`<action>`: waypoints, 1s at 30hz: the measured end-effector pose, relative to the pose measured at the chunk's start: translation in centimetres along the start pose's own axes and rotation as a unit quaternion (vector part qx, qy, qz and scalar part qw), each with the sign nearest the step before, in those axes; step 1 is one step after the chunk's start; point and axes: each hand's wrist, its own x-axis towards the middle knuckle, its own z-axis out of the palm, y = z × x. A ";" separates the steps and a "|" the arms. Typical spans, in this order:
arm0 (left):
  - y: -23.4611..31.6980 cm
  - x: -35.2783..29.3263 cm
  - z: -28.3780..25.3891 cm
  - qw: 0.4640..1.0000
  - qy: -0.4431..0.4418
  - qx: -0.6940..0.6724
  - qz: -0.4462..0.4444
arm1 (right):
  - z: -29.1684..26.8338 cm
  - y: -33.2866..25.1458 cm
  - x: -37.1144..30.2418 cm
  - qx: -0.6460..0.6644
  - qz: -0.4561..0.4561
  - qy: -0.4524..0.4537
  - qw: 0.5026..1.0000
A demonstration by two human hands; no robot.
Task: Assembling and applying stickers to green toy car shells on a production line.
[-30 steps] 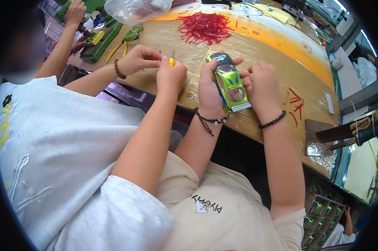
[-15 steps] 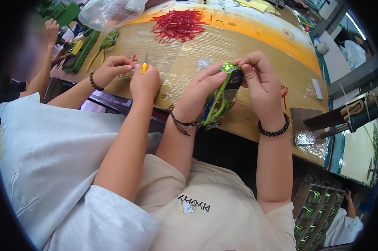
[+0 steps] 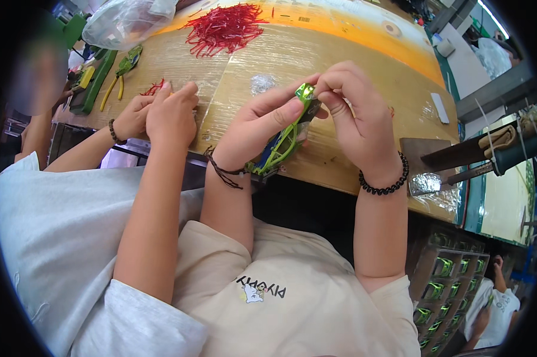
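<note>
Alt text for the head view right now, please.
A person's left grip holds a green toy car, with the right grip at its upper end. Beyond, red strips lie heaped on the table; a co-worker's hands are to the left.

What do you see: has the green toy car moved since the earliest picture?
Yes: the green toy car moved nearer to its holder, farther from the pile of red strips; its far end now leans right.

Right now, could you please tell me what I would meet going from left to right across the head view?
Yellow-handled pliers, pile of red strips, green toy car, the wearer's right fingers, flat white strip, distant co-worker's white shirt.
</note>
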 end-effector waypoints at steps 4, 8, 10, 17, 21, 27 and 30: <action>0.0 0.2 0.3 0.999 0.012 0.030 -0.009 | -0.4 0.1 0.0 -0.021 0.025 -0.010 0.999; -0.1 0.2 0.4 0.999 0.022 0.042 -0.003 | -0.4 0.0 -0.1 -0.015 0.037 -0.012 0.999; -0.1 0.3 0.4 0.999 0.022 0.045 -0.008 | -0.5 -0.1 -0.3 -0.008 0.053 -0.013 0.998; -0.4 0.3 0.4 0.999 0.009 0.049 -0.002 | -0.7 0.3 -0.7 -0.007 0.054 -0.009 0.998; -0.4 0.2 0.4 0.999 0.010 0.031 0.009 | -0.6 -0.4 -0.6 0.004 0.088 -0.011 0.996; -0.4 0.0 0.6 0.999 0.031 0.019 0.007 | -0.6 -0.2 -0.5 0.002 0.061 -0.003 0.998; -0.5 0.0 0.6 1.000 0.024 0.010 0.009 | -0.6 -0.1 -0.6 -0.009 0.052 0.002 0.999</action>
